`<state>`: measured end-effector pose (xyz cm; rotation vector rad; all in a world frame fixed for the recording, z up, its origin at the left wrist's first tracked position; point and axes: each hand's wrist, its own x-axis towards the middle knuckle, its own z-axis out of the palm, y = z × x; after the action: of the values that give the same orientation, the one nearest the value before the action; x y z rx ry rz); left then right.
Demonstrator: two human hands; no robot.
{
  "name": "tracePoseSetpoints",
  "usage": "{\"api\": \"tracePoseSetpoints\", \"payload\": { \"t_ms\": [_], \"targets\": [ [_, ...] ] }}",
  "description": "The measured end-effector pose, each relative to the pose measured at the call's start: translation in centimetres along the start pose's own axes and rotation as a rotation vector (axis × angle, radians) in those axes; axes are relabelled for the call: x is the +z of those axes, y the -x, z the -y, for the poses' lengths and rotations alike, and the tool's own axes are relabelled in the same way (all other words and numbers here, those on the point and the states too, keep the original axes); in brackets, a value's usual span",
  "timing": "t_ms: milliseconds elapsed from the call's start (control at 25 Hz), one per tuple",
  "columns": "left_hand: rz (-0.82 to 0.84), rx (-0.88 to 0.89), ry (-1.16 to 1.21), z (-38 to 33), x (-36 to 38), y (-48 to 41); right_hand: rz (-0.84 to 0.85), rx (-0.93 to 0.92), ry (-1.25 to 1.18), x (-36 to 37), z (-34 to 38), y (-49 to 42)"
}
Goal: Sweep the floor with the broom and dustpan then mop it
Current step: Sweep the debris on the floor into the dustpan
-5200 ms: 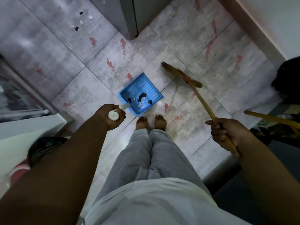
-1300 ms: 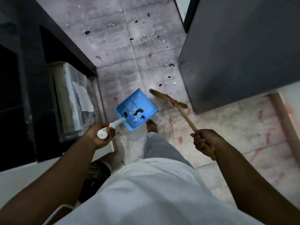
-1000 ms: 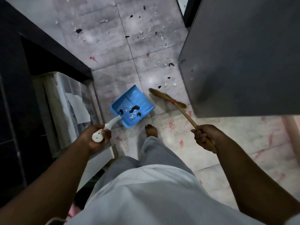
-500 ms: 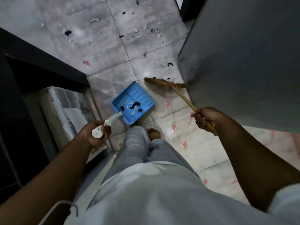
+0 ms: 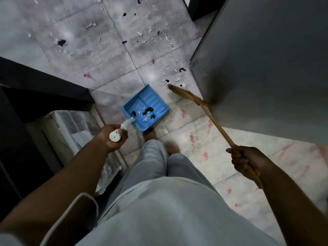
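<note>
Closest to me, my left hand (image 5: 113,139) is clenched round the white handle (image 5: 126,124) of the dustpan (image 5: 150,96), and my right hand (image 5: 246,160) is wrapped round the wooden shaft of the broom (image 5: 218,128). Both hands are grasping; neither is free.

My bare feet (image 5: 150,134) stand just behind the dustpan. The blue pan sits low over the floor (image 5: 115,55) in front of my toes; I cannot tell whether its lip touches the tile. It already holds a small heap of black and white scraps (image 5: 147,110), so I judge that part of the sweeping is done.

The broom slants away from my right hand along the grey cabinet (image 5: 266,68), with its bristles (image 5: 181,92) down near the floor just right of the pan's front corner. Right beyond the bristles lies a small cluster of bits (image 5: 174,80), close to the foot of the cabinet.

Farther out, much more litter (image 5: 142,34) is strewn over the tiles, with a larger black piece (image 5: 61,42) off to the left, well apart from the pan.

So, as I read it, I am midway through the sweeping: one load is gathered, and the near cluster and the far scatter are left. The reddish marks (image 5: 191,137) on the tiles look like work for mopping, which is not begun; no mop is in view.
</note>
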<state>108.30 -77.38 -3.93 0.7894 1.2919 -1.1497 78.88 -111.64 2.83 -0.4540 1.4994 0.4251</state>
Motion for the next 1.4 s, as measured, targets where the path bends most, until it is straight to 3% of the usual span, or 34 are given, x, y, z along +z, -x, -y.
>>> {"api": "tracePoseSetpoints", "payload": {
  "t_ms": [320,760,1040,1200,1400],
  "targets": [
    [-0.019,0.008,-0.022,-3.7,3.1,-3.0,0.071,0.024,-0.355,6.0,2.5,-4.4],
    [-0.001,-0.016,-0.011,-7.8,4.2,-4.9,0.077,0.005,-0.284,10.8,5.8,-1.9],
    [0.003,-0.004,0.020,-8.6,3.4,-4.9,0.078,-0.073,-0.367,19.2,11.7,-7.9],
    [0.004,-0.009,0.041,-8.8,3.4,-4.9,0.019,-0.047,-0.224,21.5,11.2,-9.2],
    [-0.029,-0.016,-0.016,-9.7,4.1,-4.9,0.017,0.037,-0.009,17.9,8.6,-6.0]
  ]
}}
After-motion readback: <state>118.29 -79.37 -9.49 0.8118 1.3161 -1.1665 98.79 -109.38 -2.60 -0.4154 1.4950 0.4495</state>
